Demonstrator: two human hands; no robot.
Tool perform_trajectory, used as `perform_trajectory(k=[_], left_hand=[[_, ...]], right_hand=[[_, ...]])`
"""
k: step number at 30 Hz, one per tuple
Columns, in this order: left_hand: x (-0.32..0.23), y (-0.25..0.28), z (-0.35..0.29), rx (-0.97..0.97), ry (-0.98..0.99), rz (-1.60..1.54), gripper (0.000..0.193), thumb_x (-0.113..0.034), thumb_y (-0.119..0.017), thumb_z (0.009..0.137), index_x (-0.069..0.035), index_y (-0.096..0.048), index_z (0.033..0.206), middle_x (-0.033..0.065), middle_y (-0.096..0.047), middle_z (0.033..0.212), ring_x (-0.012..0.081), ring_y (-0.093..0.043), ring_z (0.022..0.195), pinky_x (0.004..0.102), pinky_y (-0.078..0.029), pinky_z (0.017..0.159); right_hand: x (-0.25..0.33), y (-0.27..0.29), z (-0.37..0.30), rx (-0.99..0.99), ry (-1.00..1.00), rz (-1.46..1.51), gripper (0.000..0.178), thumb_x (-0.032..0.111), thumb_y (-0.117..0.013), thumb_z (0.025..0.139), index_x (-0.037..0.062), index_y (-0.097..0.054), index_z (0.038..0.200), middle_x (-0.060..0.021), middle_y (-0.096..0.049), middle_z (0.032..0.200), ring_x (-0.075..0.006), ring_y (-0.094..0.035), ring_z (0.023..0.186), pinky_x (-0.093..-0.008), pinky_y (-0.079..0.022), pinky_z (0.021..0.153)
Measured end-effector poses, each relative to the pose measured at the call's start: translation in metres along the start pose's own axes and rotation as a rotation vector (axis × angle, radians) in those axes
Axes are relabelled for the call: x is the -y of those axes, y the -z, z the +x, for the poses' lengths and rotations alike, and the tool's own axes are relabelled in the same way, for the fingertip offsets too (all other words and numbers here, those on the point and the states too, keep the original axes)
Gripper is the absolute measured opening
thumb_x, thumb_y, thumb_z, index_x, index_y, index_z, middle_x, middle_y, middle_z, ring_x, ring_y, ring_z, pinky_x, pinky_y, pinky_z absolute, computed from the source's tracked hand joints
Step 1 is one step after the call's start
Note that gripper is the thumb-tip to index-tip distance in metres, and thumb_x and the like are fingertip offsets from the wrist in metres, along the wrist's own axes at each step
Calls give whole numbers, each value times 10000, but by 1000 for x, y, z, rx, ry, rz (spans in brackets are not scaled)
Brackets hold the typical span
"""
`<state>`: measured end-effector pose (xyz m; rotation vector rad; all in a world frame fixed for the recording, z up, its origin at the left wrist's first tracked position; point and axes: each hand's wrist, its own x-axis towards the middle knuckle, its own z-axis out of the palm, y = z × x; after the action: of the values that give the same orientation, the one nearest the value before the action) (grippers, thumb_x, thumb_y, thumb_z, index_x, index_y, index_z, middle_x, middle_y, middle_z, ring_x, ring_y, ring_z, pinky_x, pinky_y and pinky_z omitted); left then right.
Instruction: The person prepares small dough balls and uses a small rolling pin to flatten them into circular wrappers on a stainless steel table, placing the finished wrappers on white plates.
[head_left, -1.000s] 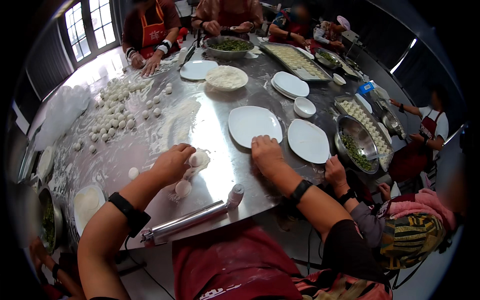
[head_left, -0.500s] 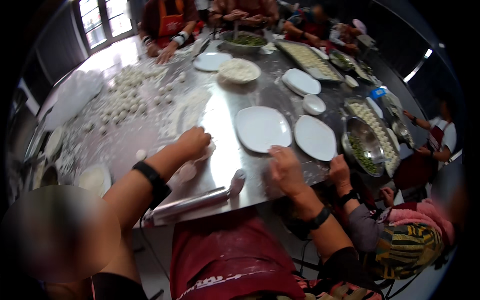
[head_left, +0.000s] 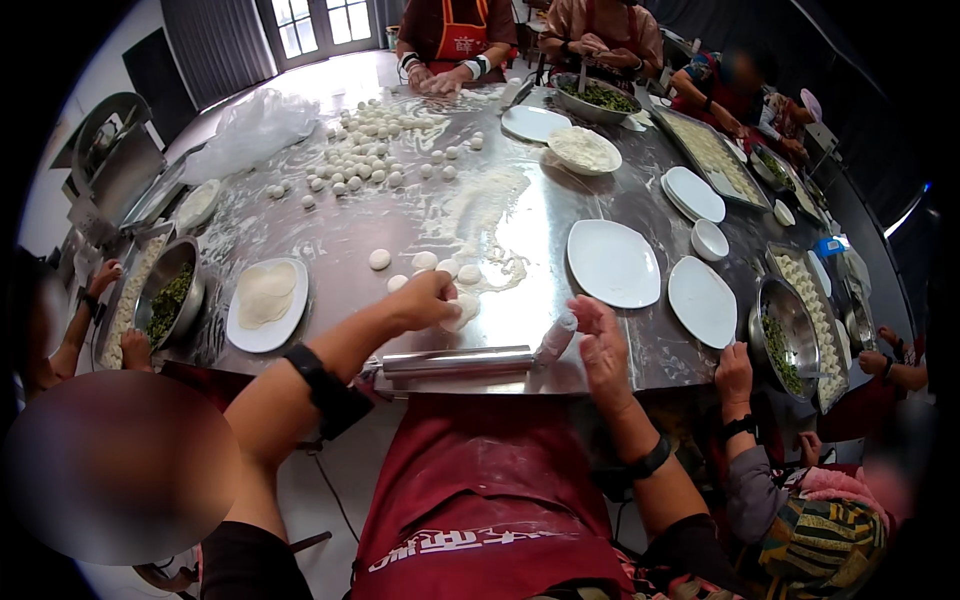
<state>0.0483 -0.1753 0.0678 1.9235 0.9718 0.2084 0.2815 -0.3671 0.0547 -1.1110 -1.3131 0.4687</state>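
My left hand [head_left: 428, 304] pinches the edge of a flattened dough disc [head_left: 461, 313] above the table. Several small dough pieces [head_left: 425, 261] lie just beyond it. A metal rolling pin [head_left: 457, 362] rests along the near table edge, its pale handle [head_left: 555, 338] pointing right. My right hand [head_left: 604, 352] is beside that handle, fingers apart and holding nothing; whether it touches the handle I cannot tell. To the left, a white plate [head_left: 243, 337] carries flat, round dough wrappers [head_left: 266, 292].
Many dough balls [head_left: 365, 150] and scattered flour cover the far table. A flour bowl [head_left: 584, 150], a square white plate [head_left: 613, 263] and an oval plate [head_left: 702, 302] stand to the right. Steel bowls of green filling [head_left: 783, 340] flank me. Co-workers stand around; one hand [head_left: 734, 372] is close on my right.
The view has swung left, so the table contents appear farther right. My right hand has come closer to the rolling pin's handle. My left hand stays low over the dough pieces.
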Motion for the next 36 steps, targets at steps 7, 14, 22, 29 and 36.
perform_trajectory(k=[7,14,22,29,36], left_hand=[[6,-5,28,-394,-39,-89,213,-191,-649,736,-13,-572,824,164,-616,791,267,-601,749,363,-459,656],[-60,-42,65,-297,-298,272,244,-216,-624,747,-8,-552,852,202,-609,805,380,-588,811,448,-460,716],[-29,-70,88,43,-215,63,219,-222,-653,754,-30,-549,771,116,-614,765,197,-562,717,332,-456,660],[-10,-9,32,-126,-82,-106,158,-161,-630,833,-48,-524,857,18,-519,744,95,-487,679,258,-406,579],[-22,-41,77,-266,-208,38,226,-202,-654,801,-32,-513,849,66,-544,733,145,-502,699,307,-426,616]], right_hand=[[-10,-27,-8,91,-255,201,269,126,-520,955,33,-455,1199,-85,-602,998,-153,-580,909,-287,-474,821],[-16,-26,-7,28,-183,184,170,92,-534,940,42,-464,1086,-68,-588,929,-133,-559,830,-271,-473,765],[-18,-27,-24,101,-163,169,284,193,-532,960,58,-425,1185,-67,-582,960,-127,-548,844,-275,-462,763],[-12,-27,-24,103,-193,225,308,237,-522,964,52,-417,1187,-78,-570,980,-135,-534,869,-280,-448,802],[-16,-27,-17,102,-200,253,264,194,-538,958,82,-430,1170,-49,-570,959,-104,-527,840,-247,-447,733]])
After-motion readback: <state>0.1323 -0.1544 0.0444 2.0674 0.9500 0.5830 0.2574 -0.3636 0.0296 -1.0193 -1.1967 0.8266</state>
